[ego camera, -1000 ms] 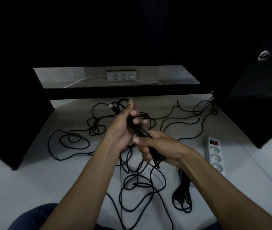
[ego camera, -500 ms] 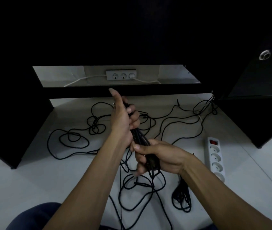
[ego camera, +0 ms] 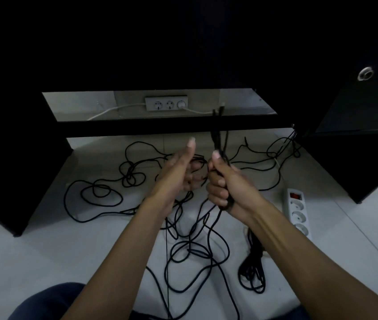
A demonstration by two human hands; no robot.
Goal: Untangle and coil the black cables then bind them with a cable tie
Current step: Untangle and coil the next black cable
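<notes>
Cables [ego camera: 178,250] run up from the floor [ego camera: 33,262] into the right hand [ego camera: 227,188], which is curled into a fist round a gathered bunch of strands, thumb laid along them. Several ends stick up above that fist, reaching past the black shelf edge [ego camera: 160,128]. The left hand [ego camera: 178,174] sits just beside it, thumb raised; its fingers are loosely bent on the far side, and whether they hold a strand cannot be told.

Below the hands the strands drop into loose, crossing loops that spread left and right across the floor, with a denser knot of loops to the left [ego camera: 104,190] and thin runs trailing toward the right cabinet [ego camera: 368,162]. A separate, already gathered bundle [ego camera: 252,269] lies under the right forearm. No cable tie is visible.

Judging by their look, the cables are thin, light and limp: they should slide easily through a loose fist, but they will kink and snag wherever loops cross. The best hold seems to be near the ends, as the right hand has it, with the free hand drawing length through and shaking crossings loose rather than tugging.

A white power strip [ego camera: 297,213] lies at the right, another [ego camera: 166,103] on the far shelf.
</notes>
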